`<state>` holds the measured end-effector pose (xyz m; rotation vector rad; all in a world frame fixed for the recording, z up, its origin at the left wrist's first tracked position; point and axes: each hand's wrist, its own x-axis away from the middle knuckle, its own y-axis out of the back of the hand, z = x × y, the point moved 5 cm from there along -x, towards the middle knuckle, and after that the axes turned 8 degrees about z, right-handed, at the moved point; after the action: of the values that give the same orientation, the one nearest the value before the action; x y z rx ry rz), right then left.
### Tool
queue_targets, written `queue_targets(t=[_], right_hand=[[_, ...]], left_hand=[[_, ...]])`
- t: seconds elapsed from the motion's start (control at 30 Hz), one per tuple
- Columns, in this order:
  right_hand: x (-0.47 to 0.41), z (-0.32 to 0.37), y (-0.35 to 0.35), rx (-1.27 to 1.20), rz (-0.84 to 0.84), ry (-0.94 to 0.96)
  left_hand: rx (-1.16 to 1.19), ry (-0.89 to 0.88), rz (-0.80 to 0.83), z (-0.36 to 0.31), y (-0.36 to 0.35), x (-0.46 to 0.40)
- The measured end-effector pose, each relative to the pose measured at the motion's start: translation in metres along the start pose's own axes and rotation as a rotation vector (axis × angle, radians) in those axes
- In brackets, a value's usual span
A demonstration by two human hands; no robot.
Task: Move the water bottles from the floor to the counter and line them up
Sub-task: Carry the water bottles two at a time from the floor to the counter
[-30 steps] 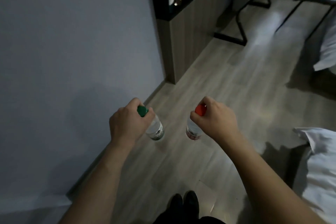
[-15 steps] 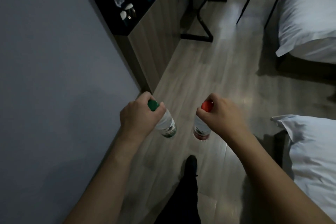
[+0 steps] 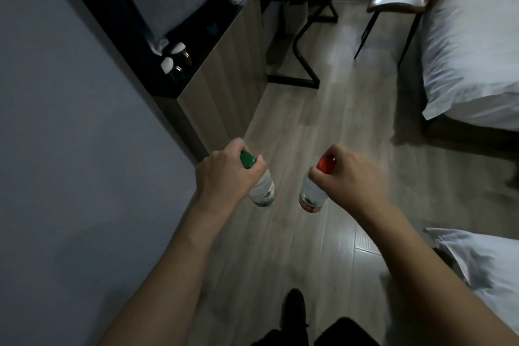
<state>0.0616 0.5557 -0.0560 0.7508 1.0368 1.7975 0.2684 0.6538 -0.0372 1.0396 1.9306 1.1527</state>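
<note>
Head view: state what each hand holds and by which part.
Left hand grips the green-capped bottle at its neck, just under the cap. Right hand grips the red-capped bottle the same way.

At frame centre, the left hand (image 3: 224, 174) grips a green-capped bottle (image 3: 262, 187) and the right hand (image 3: 351, 174) a red-capped bottle (image 3: 311, 194) above the floor (image 3: 351, 109); the counter (image 3: 196, 64) sits upper left.

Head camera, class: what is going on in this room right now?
A person is carrying two water bottles by their necks, clear of the floor. The left hand holds the green-capped bottle; the right hand holds the red-capped bottle. Both hang cap-up in a firm grip. The dark counter lies ahead on the left, so neither bottle is placed yet.
</note>
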Motion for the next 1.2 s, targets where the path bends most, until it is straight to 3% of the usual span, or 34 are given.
queue_targets(t=[0.53, 1.2], right_hand=[[-0.237, -0.049, 0.027, -0.032, 0.067, -0.009], [-0.553, -0.084, 0.067, 0.016, 0.001, -0.037]], left_hand=[[0.024, 0.037, 0.037, -0.047, -0.061, -0.233], [0.132, -0.008, 0.072, -0.092, -0.125, -0.544]])
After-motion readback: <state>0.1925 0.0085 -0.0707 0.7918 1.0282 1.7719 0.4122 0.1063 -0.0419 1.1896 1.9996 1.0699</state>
